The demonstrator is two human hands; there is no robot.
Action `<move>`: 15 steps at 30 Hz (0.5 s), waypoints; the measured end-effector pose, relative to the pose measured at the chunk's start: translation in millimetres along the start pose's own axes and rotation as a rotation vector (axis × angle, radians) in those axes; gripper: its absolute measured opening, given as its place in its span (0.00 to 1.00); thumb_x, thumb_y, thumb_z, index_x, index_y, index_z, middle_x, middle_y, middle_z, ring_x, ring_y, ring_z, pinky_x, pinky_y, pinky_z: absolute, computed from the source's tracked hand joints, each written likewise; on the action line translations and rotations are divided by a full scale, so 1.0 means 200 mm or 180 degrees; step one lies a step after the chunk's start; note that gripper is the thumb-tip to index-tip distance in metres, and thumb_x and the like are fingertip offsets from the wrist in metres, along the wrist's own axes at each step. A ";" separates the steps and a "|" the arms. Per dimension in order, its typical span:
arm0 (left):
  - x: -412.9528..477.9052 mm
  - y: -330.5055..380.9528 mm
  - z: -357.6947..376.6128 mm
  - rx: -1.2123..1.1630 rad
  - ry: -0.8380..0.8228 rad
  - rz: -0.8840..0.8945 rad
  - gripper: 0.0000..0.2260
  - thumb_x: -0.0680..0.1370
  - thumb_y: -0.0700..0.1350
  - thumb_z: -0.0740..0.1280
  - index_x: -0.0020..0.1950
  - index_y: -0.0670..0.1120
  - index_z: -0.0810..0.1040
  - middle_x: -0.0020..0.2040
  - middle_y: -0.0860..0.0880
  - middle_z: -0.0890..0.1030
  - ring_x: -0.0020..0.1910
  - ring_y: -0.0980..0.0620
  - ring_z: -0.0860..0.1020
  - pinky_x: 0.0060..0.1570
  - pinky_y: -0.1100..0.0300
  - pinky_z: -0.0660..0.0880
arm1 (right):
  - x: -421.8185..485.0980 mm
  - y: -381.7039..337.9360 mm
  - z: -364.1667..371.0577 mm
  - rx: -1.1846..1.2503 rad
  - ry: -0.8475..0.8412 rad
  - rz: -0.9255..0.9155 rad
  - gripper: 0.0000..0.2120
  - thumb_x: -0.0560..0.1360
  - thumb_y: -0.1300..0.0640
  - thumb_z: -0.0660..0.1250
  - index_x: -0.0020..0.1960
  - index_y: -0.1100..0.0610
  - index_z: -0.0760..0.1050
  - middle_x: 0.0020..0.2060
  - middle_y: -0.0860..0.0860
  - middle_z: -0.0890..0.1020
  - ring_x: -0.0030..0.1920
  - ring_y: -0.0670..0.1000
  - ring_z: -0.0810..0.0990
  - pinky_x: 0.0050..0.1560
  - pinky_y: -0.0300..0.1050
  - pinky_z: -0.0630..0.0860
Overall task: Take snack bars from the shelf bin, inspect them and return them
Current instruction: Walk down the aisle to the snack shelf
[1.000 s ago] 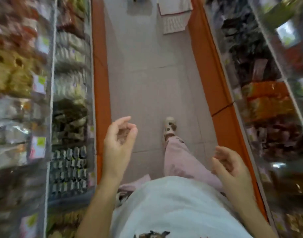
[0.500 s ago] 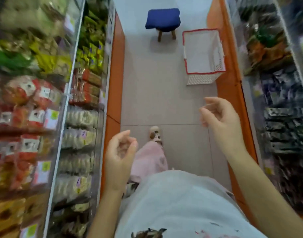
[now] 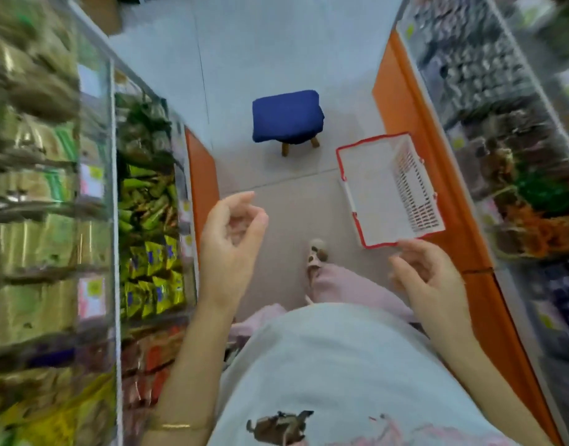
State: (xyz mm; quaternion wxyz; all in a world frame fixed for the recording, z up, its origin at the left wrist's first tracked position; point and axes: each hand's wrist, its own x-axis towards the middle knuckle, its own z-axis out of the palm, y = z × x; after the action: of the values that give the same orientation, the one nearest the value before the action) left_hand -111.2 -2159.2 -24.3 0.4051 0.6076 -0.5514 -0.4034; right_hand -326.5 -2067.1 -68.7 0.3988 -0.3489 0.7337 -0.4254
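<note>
The blue stool (image 3: 286, 115) and white basket (image 3: 412, 191) have drawn nearer, sliding toward 6 o'clock. The left hand (image 3: 231, 243) has risen; the right hand (image 3: 428, 278) has dropped to the basket's 6 o'clock.

Bright, even light fills the aisle, washing the pale floor (image 3: 276, 43) almost white and leaving only a faint, soft shadow under the blue stool (image 3: 286, 115). Heavy motion blur smears the left shelves (image 3: 35, 188) and right shelves (image 3: 518, 123) into streaks, with pale glare on their clear fronts. The stool and red-rimmed basket (image 3: 341, 170) in the middle are fairly sharp, and the wide lens bows the shelf lines near the edges.
</note>
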 end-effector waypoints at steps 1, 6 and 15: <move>0.14 0.01 0.00 0.0030 0.0002 -0.0066 0.11 0.76 0.36 0.66 0.58 0.42 0.75 0.47 0.46 0.79 0.45 0.59 0.77 0.49 0.66 0.74 | 0.18 -0.09 0.07 -0.0020 -0.0042 -0.0043 0.11 0.75 0.65 0.65 0.56 0.54 0.74 0.44 0.52 0.79 0.46 0.58 0.79 0.47 0.44 0.78; 0.79 0.02 -0.03 0.0082 0.0011 -0.0291 0.11 0.76 0.38 0.67 0.55 0.51 0.76 0.46 0.51 0.80 0.45 0.59 0.78 0.47 0.67 0.75 | 1.00 -0.57 0.35 -0.0226 -0.0118 -0.0417 0.10 0.76 0.60 0.65 0.57 0.52 0.73 0.44 0.49 0.78 0.45 0.53 0.79 0.48 0.56 0.79; 2.26 0.15 0.23 0.0165 -0.1099 -0.0005 0.09 0.76 0.38 0.67 0.53 0.49 0.77 0.43 0.55 0.80 0.42 0.65 0.78 0.43 0.75 0.71 | 2.05 -0.97 0.74 0.0217 0.0759 -0.0122 0.11 0.75 0.60 0.65 0.56 0.49 0.73 0.43 0.44 0.77 0.45 0.52 0.79 0.48 0.55 0.78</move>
State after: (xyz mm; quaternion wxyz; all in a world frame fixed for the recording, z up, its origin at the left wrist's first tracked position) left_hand -134.6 -2614.7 -32.1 0.2883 0.5399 -0.6225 -0.4877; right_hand -341.4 -2543.1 -59.9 0.3121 -0.2960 0.7543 -0.4960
